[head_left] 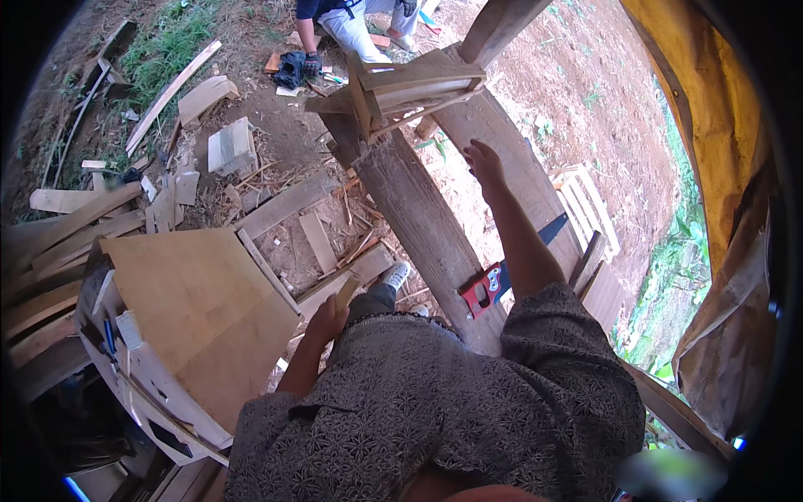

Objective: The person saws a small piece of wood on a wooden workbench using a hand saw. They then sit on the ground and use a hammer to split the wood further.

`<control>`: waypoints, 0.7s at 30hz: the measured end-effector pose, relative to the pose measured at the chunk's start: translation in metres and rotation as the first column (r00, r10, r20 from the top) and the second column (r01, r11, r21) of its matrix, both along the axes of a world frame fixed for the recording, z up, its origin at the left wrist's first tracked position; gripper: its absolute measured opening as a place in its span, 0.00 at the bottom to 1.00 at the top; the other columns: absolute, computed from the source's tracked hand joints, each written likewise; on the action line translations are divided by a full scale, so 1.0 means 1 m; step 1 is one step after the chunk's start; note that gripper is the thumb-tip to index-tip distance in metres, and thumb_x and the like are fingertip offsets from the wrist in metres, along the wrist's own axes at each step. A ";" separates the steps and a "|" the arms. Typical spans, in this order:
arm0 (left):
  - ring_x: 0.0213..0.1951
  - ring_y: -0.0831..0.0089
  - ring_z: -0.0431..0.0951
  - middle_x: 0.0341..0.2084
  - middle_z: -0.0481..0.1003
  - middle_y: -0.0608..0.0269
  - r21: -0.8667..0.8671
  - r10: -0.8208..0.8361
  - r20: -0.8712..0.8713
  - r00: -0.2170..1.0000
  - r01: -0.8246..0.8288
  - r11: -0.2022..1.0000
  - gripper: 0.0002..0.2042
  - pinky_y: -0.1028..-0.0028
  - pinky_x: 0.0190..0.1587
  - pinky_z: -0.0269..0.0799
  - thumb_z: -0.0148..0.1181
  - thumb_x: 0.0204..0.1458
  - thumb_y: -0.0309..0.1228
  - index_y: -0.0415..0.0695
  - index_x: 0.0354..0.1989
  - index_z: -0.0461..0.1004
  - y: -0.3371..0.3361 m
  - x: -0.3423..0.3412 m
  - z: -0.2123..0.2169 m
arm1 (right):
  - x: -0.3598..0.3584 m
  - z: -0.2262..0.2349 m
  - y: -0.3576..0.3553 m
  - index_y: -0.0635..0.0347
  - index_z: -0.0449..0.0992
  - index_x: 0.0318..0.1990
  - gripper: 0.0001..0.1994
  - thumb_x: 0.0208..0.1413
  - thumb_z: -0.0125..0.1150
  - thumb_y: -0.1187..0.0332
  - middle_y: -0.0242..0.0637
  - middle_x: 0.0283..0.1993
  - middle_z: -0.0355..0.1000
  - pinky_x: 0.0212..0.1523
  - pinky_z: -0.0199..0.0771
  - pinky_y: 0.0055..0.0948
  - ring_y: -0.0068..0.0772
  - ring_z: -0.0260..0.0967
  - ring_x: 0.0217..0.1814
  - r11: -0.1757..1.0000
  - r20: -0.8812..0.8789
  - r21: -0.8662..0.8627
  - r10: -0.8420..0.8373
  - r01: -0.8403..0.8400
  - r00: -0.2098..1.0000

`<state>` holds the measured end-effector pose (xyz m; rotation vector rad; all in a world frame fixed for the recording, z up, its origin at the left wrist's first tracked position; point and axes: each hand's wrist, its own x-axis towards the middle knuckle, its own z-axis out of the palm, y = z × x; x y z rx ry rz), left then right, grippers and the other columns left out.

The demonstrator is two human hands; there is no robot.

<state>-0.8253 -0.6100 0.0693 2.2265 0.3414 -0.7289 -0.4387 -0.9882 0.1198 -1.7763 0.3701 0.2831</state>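
Note:
My left hand (329,321) is down at my left side, its fingers closed round a small flat piece of wood (346,292) that sticks out above them. My right hand (483,161) is stretched forward over the right plank (523,171) of a rough wooden bench, fingers apart and holding nothing. Under my right forearm lies a handsaw (481,293), its red and blue handle on the left plank (418,217). The saw's dark blade reaches across the gap, partly hidden by the arm. An upright wooden frame (418,79) stands at the bench's far end.
To my left is a cabinet-like piece with a plywood top (201,293); stacked boards (50,251) lie beyond it. Wood offcuts (232,149) litter the ground. A person in light trousers (351,33) crouches at the far side. A yellow sheet (698,92) hangs at right, near a slatted rack (585,209).

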 end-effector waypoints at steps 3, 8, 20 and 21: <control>0.51 0.37 0.72 0.47 0.70 0.33 0.114 -0.274 0.307 0.912 0.250 0.961 0.32 0.49 0.52 0.70 0.57 0.59 0.36 0.39 0.70 0.54 -0.037 0.070 0.030 | -0.139 -0.018 -0.046 0.60 0.77 0.57 0.19 0.66 0.58 0.57 0.34 0.44 0.80 0.45 0.74 0.26 0.25 0.75 0.44 0.992 0.050 -0.118 -0.039 0.044 0.998; 0.48 0.40 0.73 0.46 0.68 0.38 0.064 -0.366 0.733 0.574 0.478 0.876 0.27 0.51 0.50 0.71 0.59 0.59 0.35 0.36 0.63 0.58 -0.125 0.192 0.059 | -0.343 -0.041 -0.070 0.61 0.82 0.47 0.14 0.61 0.65 0.61 0.35 0.40 0.80 0.44 0.74 0.28 0.24 0.75 0.42 0.947 -0.089 -0.309 -0.121 0.088 0.989; 0.54 0.51 0.68 0.52 0.66 0.48 0.488 -0.671 0.652 0.354 0.481 0.728 0.30 0.53 0.57 0.65 0.69 0.50 0.45 0.46 0.58 0.66 -0.257 0.275 0.019 | -0.379 -0.004 -0.049 0.61 0.80 0.45 0.13 0.55 0.67 0.65 0.45 0.42 0.76 0.51 0.74 0.42 0.47 0.75 0.48 0.875 0.029 -0.455 -0.169 0.163 0.985; 0.54 0.50 0.67 0.52 0.66 0.48 0.486 -0.669 0.637 0.382 0.474 0.734 0.31 0.53 0.57 0.65 0.69 0.50 0.46 0.45 0.59 0.66 -0.257 0.270 0.024 | -0.380 -0.009 -0.050 0.61 0.80 0.45 0.14 0.55 0.67 0.64 0.45 0.43 0.76 0.51 0.74 0.41 0.46 0.75 0.48 0.871 0.047 -0.465 -0.155 0.159 0.987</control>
